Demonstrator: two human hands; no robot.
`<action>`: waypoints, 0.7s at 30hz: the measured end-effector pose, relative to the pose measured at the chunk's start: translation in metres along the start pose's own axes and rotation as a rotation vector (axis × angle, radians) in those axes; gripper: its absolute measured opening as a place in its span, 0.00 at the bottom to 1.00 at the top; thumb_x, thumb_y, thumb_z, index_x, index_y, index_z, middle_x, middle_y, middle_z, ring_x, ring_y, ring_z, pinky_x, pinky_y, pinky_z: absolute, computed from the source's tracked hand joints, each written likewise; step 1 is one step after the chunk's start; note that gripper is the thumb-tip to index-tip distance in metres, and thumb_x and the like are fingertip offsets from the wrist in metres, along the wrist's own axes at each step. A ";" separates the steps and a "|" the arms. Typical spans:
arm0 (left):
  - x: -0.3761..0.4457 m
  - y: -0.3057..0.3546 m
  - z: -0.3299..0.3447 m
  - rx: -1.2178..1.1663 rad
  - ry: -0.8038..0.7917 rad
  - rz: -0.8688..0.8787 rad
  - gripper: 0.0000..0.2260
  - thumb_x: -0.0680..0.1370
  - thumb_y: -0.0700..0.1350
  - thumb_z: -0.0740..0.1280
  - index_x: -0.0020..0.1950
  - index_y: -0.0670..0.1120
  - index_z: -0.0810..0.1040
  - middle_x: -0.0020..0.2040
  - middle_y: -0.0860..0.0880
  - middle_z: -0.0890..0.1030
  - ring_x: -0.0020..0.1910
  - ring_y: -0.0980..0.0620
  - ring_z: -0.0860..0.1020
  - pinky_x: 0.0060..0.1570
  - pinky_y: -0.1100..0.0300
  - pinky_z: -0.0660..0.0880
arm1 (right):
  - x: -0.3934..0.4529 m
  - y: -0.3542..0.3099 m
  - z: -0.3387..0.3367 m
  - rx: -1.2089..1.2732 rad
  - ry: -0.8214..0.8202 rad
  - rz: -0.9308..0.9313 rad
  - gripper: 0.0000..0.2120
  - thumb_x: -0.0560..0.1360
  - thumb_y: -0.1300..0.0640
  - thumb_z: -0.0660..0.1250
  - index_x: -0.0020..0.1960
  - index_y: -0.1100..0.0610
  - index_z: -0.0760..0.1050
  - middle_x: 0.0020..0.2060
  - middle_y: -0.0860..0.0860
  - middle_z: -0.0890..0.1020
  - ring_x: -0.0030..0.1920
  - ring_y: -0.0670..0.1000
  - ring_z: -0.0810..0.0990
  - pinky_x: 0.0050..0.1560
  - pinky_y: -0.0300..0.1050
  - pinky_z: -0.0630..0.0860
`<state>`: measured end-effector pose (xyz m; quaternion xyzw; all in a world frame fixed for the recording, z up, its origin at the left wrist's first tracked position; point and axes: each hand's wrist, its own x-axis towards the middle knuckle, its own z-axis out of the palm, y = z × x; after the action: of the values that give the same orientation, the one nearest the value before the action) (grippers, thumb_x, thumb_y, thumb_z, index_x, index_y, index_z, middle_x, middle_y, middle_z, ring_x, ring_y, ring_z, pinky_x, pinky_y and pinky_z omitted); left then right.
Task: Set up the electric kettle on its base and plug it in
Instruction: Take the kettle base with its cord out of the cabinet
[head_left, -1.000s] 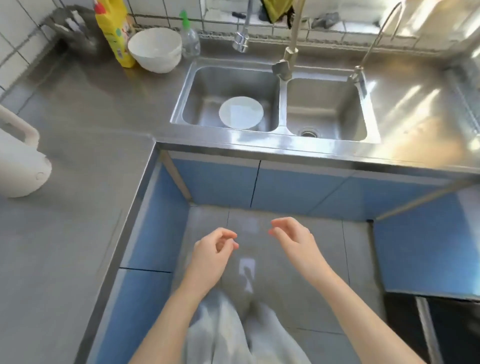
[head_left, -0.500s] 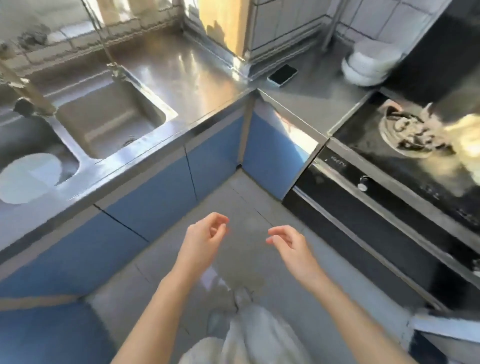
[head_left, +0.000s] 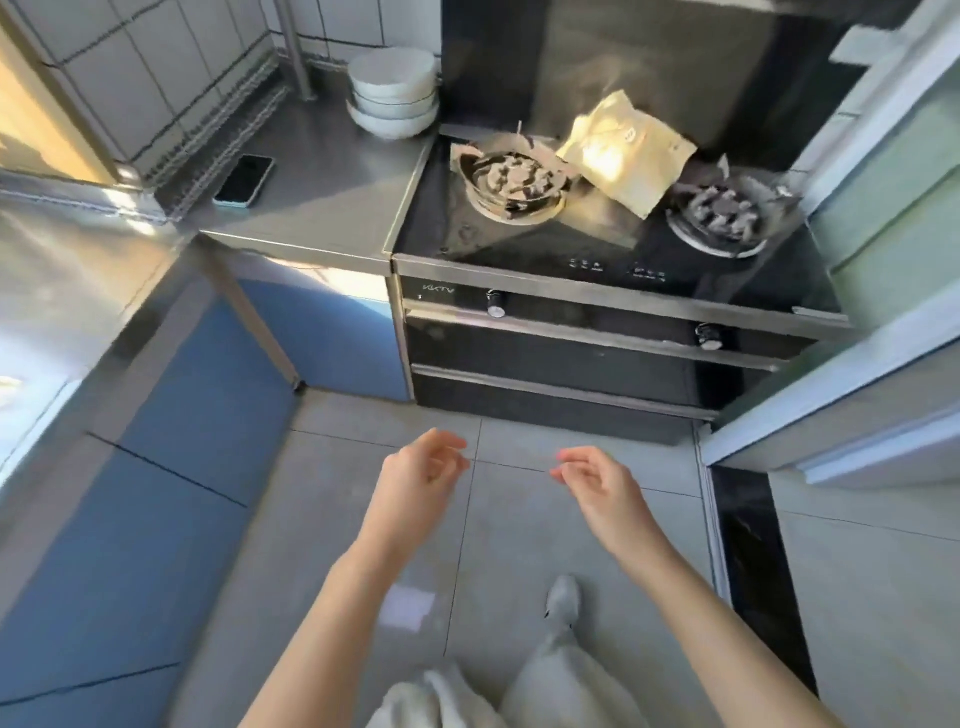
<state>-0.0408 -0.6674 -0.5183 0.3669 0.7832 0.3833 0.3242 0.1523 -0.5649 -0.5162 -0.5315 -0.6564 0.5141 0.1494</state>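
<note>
Hovering apart, left hand (head_left: 418, 475) and right hand (head_left: 597, 483) hang loosely curled.

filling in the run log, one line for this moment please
left hand: empty | right hand: empty | kettle: not in view | facing: stove

Both the left hand (head_left: 423, 475) and the right hand (head_left: 597, 480) hang empty with loosely curled fingers (head_left: 452, 447) over the tiled floor (head_left: 519, 519), facing a black stove (head_left: 597, 260) bearing a tan pouch (head_left: 626, 150), beside a steel bench (head_left: 332, 208) with a phone (head_left: 244, 181) and stacked white bowls (head_left: 393, 93).
</note>
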 end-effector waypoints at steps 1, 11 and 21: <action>0.010 0.012 0.015 0.005 -0.015 0.021 0.10 0.78 0.39 0.63 0.51 0.52 0.80 0.41 0.57 0.85 0.43 0.53 0.83 0.46 0.58 0.80 | 0.006 0.005 -0.014 0.019 0.023 0.006 0.06 0.79 0.61 0.63 0.54 0.55 0.76 0.44 0.48 0.84 0.52 0.48 0.83 0.52 0.36 0.74; 0.095 0.138 0.156 0.031 -0.108 0.113 0.10 0.78 0.41 0.63 0.52 0.55 0.79 0.42 0.57 0.85 0.43 0.54 0.81 0.38 0.59 0.78 | 0.086 0.023 -0.175 0.034 0.102 -0.044 0.07 0.80 0.60 0.63 0.57 0.56 0.75 0.49 0.54 0.84 0.54 0.53 0.81 0.56 0.46 0.75; 0.211 0.290 0.176 0.063 -0.018 0.363 0.10 0.81 0.47 0.63 0.60 0.58 0.75 0.49 0.59 0.82 0.46 0.65 0.79 0.38 0.75 0.72 | 0.196 -0.059 -0.314 -0.037 0.174 -0.330 0.14 0.80 0.53 0.62 0.64 0.55 0.73 0.53 0.45 0.80 0.54 0.37 0.78 0.47 0.23 0.71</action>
<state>0.0830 -0.3031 -0.4103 0.5157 0.7128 0.4075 0.2450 0.2767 -0.2308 -0.4020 -0.4617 -0.7287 0.4225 0.2780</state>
